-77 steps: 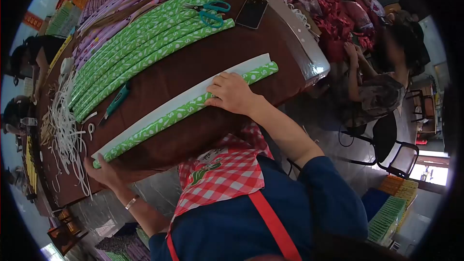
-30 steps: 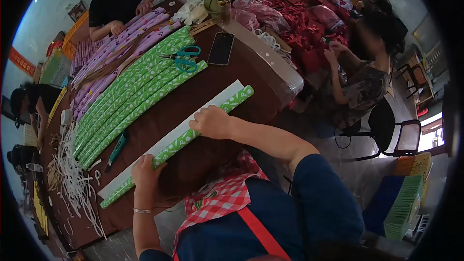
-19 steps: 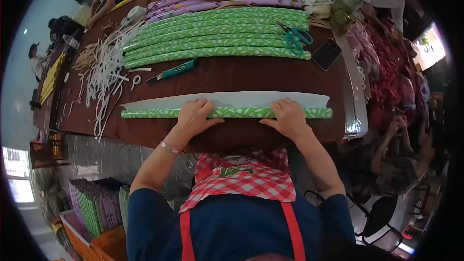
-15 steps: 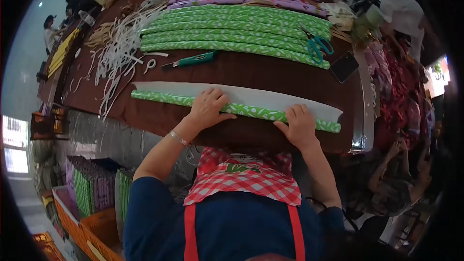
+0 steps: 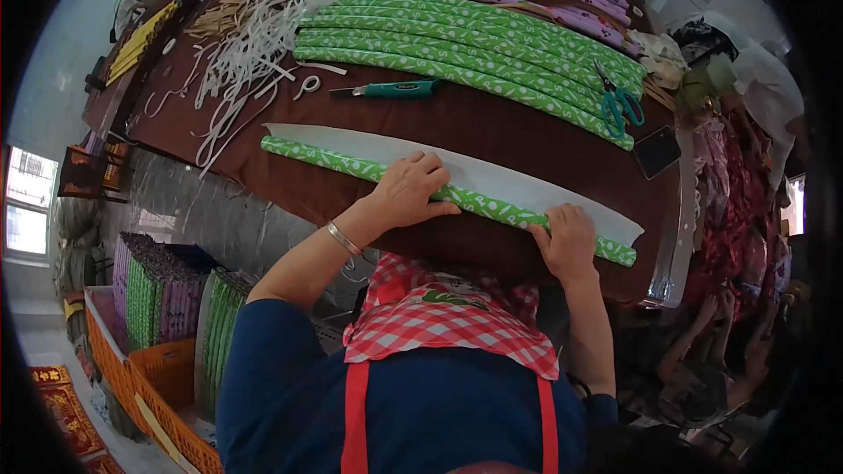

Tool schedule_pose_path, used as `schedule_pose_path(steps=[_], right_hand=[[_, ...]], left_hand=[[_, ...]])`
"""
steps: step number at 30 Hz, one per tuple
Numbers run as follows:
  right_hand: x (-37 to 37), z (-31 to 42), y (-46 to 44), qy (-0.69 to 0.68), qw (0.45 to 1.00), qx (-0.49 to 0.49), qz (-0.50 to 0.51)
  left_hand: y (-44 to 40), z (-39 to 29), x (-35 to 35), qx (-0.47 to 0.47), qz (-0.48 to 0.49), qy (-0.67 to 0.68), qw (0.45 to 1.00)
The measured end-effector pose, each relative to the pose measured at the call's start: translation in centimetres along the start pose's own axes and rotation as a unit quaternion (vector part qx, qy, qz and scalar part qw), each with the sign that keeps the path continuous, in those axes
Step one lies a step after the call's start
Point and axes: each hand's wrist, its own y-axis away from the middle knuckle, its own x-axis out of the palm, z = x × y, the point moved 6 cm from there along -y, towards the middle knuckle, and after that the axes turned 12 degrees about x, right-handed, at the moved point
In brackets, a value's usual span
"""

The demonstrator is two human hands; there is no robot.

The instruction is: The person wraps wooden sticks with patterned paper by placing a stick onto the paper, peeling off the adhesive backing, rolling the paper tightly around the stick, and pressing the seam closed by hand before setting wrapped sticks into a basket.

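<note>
Over one green roll (image 5: 493,208), left hand (image 5: 411,189), right hand (image 5: 569,240), both loosely closed on it.

cutter (image 5: 399,89) behind sheet (image 5: 496,179) | scissors (image 5: 609,88) on rolls (image 5: 474,53) | phone (image 5: 657,154) right of scissors

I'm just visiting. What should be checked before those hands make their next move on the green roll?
1. Left hand on the green roll: ok, left of the right hand.
2. Right hand on it too: ok, nearer the roll's right end.
3. Paper fully rolled: not ok, a white strip lies open along the far side.
4. Cutter clear of the paper: ok, lying apart beyond it.
5. Scissors clear: ok, over by the other green rolls.
6. Roll tight inside: cannot tell.
</note>
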Motion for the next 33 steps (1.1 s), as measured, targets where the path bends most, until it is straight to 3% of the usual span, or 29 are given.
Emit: schedule_pose_path(steps=[13,16,23,25,29,33], right_hand=[[0.0,-1.2,1.1,-0.024,0.999,0.035,-0.023],[-1.9,-2.5,2.8,-0.02,0.995,0.016,-0.096],[-4.9,-11.1,7.9,-0.049,0.977,0.132,-0.16],[-4.8,-11.4,8.0,-0.067,0.973,0.147,-0.164],[-4.9,-11.5,7.8,-0.07,0.97,0.163,-0.168],[-5.1,-11.2,7.8,-0.062,0.969,0.167,-0.174]], left_hand=[[0.0,-0.2,-1.2,0.004,-0.037,0.014,0.999],[-0.2,0.2,-0.8,0.006,-0.023,0.015,1.0],[-0.6,0.0,-0.9,0.015,0.011,0.039,0.999],[-0.9,-0.2,-1.3,-0.034,0.014,0.032,0.999],[-4.7,-3.9,-1.5,0.019,-0.036,0.02,0.999],[-13.9,-10.1,2.2,0.074,-0.002,0.234,0.969]])
